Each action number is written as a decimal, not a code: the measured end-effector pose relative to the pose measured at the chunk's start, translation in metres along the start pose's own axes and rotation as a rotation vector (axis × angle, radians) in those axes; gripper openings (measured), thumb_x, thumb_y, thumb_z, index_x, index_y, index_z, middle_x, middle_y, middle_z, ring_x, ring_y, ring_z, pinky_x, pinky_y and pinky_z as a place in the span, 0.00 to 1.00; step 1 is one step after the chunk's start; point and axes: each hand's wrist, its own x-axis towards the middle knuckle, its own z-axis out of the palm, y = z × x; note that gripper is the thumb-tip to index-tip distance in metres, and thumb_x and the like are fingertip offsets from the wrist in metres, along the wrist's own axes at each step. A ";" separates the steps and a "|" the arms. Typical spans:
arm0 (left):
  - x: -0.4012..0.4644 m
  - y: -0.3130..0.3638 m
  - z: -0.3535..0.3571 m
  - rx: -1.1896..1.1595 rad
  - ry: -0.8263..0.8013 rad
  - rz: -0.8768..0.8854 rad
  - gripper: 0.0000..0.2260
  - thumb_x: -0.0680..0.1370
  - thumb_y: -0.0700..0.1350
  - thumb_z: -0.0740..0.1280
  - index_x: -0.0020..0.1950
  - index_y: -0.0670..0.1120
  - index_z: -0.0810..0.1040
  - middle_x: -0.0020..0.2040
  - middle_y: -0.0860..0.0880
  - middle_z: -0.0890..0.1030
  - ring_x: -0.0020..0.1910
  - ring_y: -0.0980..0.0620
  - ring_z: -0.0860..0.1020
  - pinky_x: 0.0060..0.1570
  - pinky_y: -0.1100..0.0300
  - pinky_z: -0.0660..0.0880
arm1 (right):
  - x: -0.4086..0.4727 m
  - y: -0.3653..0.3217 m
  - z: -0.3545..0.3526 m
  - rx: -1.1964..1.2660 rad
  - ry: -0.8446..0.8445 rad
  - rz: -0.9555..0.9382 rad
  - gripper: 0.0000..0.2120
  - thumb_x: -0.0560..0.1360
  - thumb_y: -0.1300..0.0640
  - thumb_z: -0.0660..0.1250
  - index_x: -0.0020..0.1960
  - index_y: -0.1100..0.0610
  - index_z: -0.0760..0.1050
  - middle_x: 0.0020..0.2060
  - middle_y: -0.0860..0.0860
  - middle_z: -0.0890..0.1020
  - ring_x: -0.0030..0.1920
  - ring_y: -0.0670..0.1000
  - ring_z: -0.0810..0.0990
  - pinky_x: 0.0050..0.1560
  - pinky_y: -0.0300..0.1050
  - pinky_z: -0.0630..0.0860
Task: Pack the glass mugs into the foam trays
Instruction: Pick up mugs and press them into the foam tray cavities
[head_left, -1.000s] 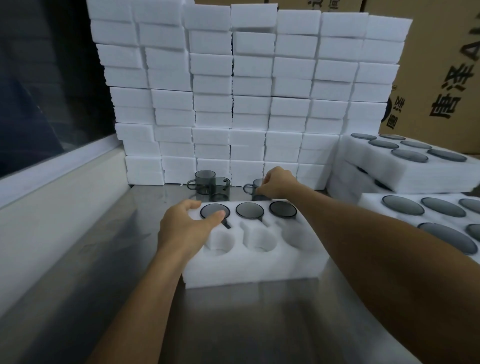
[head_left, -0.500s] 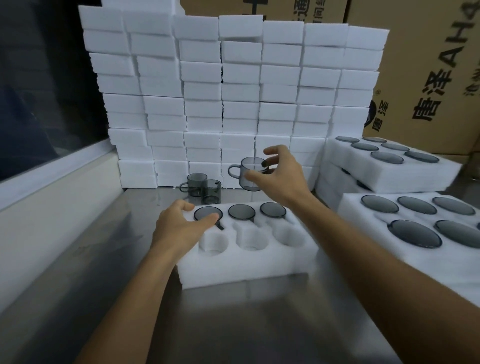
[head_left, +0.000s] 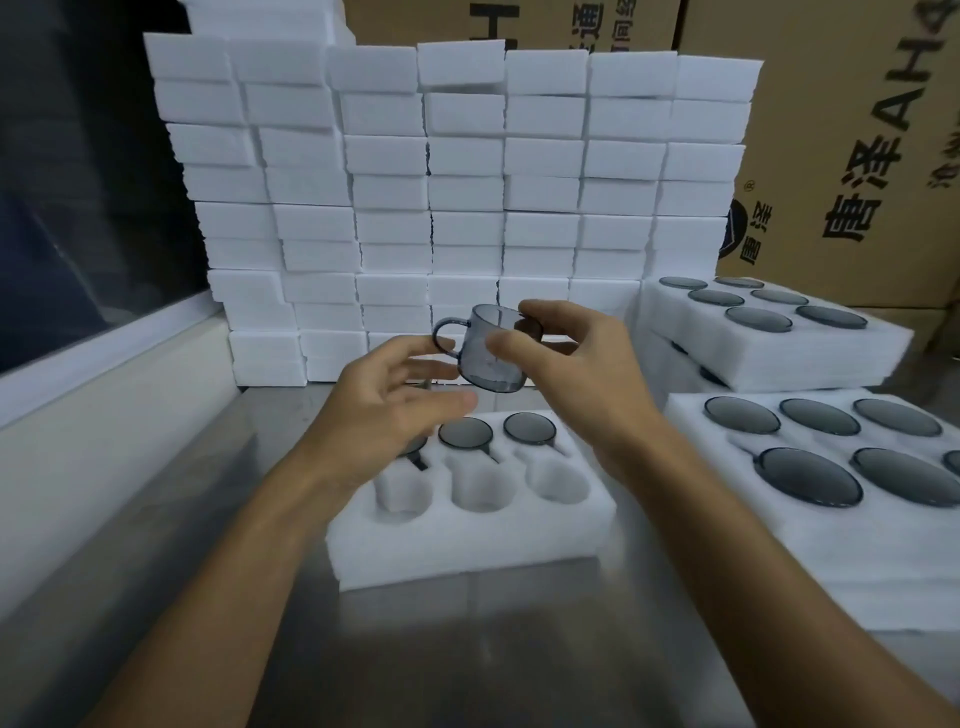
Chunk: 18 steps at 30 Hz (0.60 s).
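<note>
1. Mugs of smoky grey glass are the job here, but the biggest thing in sight is the wall of plain white foam blocks (head_left: 467, 208), stacked in about eight columns at the back of the steel table (head_left: 467, 665).
2. Behind that wall stand two brown cardboard cartons (head_left: 831, 130) with dark printed characters.
3. Three filled foam trays sit on the right. The far tray (head_left: 810, 358) shows six grey mugs sunk to their rims, and it rests on a second tray (head_left: 670, 374) that is mostly hidden. The near right tray (head_left: 779, 551) shows five full grey rims and part of a sixth at the frame edge.
4. One part-filled foam tray (head_left: 467, 540) lies in the middle of the table. It has six round pockets in two rows of three. The back row holds mugs: two rims show plainly, and the third, on the left, is mostly hidden by the left hand. The three front pockets hold nothing.
5. The right hand (head_left: 587, 384) holds a single glass mug (head_left: 488, 353) in the air above the back of the middle tray; thumb and fingers are clamped on its bowl and rim.
6. That mug is see-through, tinted blue-grey, tilted a little, with a loop handle pointing left.
7. The left hand (head_left: 384, 410) is just beside the mug with fingers spread apart and loosely bent; its fingertips are at the handle, though I cannot tell whether they touch it.
</note>
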 end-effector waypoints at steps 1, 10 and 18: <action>0.000 0.003 0.001 -0.057 -0.030 0.000 0.21 0.66 0.46 0.77 0.58 0.52 0.80 0.54 0.49 0.84 0.52 0.50 0.84 0.49 0.55 0.81 | 0.000 0.000 -0.001 0.019 -0.002 0.005 0.29 0.64 0.45 0.76 0.63 0.51 0.78 0.47 0.42 0.83 0.46 0.39 0.82 0.48 0.36 0.77; 0.003 -0.010 0.005 -0.197 0.016 0.019 0.29 0.61 0.44 0.81 0.61 0.49 0.79 0.53 0.47 0.85 0.52 0.45 0.84 0.47 0.53 0.82 | -0.005 0.005 0.003 0.059 -0.180 -0.007 0.31 0.67 0.51 0.80 0.68 0.53 0.75 0.54 0.43 0.83 0.50 0.40 0.84 0.49 0.35 0.80; 0.002 -0.029 0.003 -0.031 0.129 0.130 0.25 0.64 0.30 0.78 0.55 0.51 0.78 0.53 0.54 0.84 0.51 0.52 0.83 0.47 0.56 0.81 | -0.009 0.014 0.013 -0.226 -0.314 -0.098 0.39 0.64 0.51 0.82 0.70 0.44 0.69 0.60 0.41 0.78 0.58 0.40 0.78 0.57 0.42 0.79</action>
